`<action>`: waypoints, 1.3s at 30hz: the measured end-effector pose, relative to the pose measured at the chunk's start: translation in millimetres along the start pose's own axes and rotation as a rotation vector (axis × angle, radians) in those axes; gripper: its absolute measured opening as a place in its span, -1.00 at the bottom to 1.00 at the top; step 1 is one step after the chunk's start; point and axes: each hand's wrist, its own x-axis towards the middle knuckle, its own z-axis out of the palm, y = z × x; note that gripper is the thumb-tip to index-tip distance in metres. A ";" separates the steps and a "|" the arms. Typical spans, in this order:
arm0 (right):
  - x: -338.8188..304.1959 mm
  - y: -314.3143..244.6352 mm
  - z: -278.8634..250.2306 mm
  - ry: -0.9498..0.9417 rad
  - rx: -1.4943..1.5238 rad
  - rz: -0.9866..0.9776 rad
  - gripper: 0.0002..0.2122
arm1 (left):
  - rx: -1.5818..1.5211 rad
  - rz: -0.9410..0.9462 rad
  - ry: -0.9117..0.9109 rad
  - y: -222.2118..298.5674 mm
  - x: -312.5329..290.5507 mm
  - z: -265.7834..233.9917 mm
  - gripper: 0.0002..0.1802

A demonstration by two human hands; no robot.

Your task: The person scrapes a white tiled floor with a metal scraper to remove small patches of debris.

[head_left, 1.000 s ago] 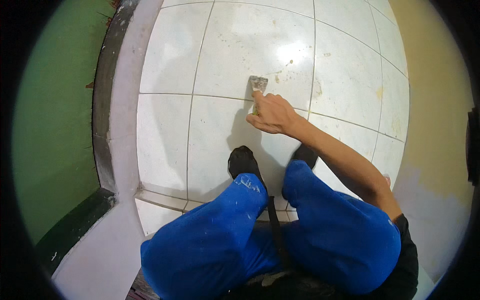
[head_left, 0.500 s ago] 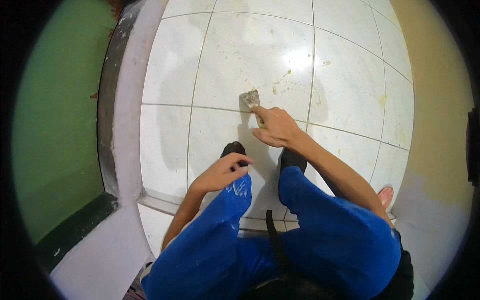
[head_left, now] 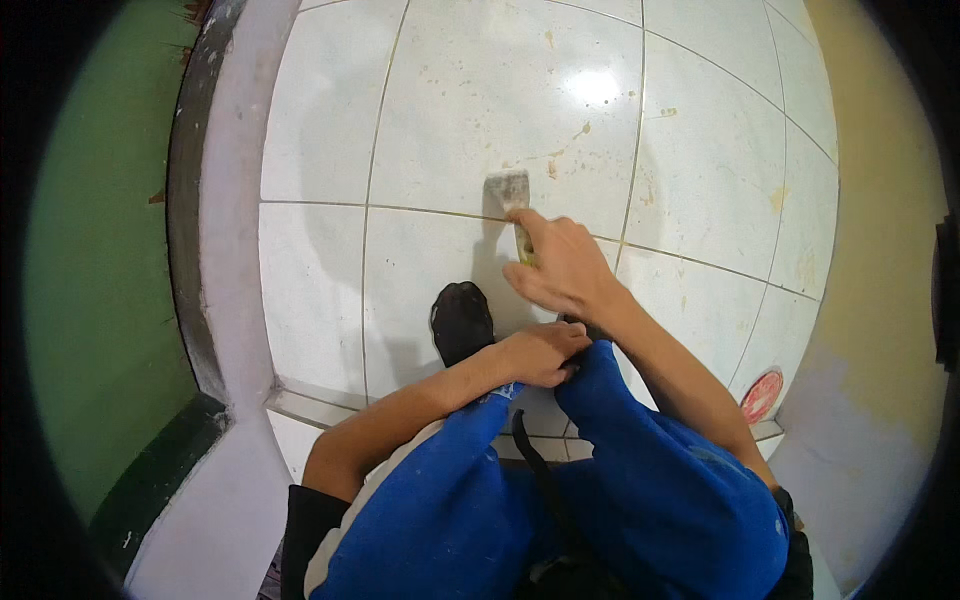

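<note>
My right hand (head_left: 565,265) is closed round the handle of a putty knife (head_left: 508,187), its index finger stretched along the tool toward the blade. The blade is wide, grey and smeared, and lies at the white tiled floor (head_left: 430,120) just past a grout line. Its handle is partly yellow-green and mostly hidden by the palm. My left hand (head_left: 548,352) reaches across to the cuff of my right blue trouser leg (head_left: 660,450), by the dark shoe. Its fingers are curled there; whatever they hold is hidden.
Yellowish-brown spots (head_left: 583,131) mark the tiles beyond the blade. A round red-and-white object (head_left: 762,395) lies at the right by the wall (head_left: 880,330). At the left runs a pale raised edge (head_left: 235,180) beside a green surface (head_left: 100,250). My black-shod left foot (head_left: 462,320) stands on the floor.
My left hand has moved right, from my left knee to the right trouser cuff. The putty knife's blade has turned and shifted slightly right; my right hand keeps hold of it.
</note>
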 end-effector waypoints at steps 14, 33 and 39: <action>1.3 -9.6 -1.7 -0.009 0.023 0.040 -0.45 | 0.379 0.221 0.259 -29.1 -10.1 7.0 -0.55; 5.2 -7.9 4.7 0.052 -0.048 0.007 -0.44 | -0.062 0.018 0.098 -22.9 -4.5 6.7 -0.66; 4.1 -20.4 -2.4 -0.020 -0.021 0.024 -0.44 | -0.061 0.061 0.093 -29.1 -5.6 12.0 -0.63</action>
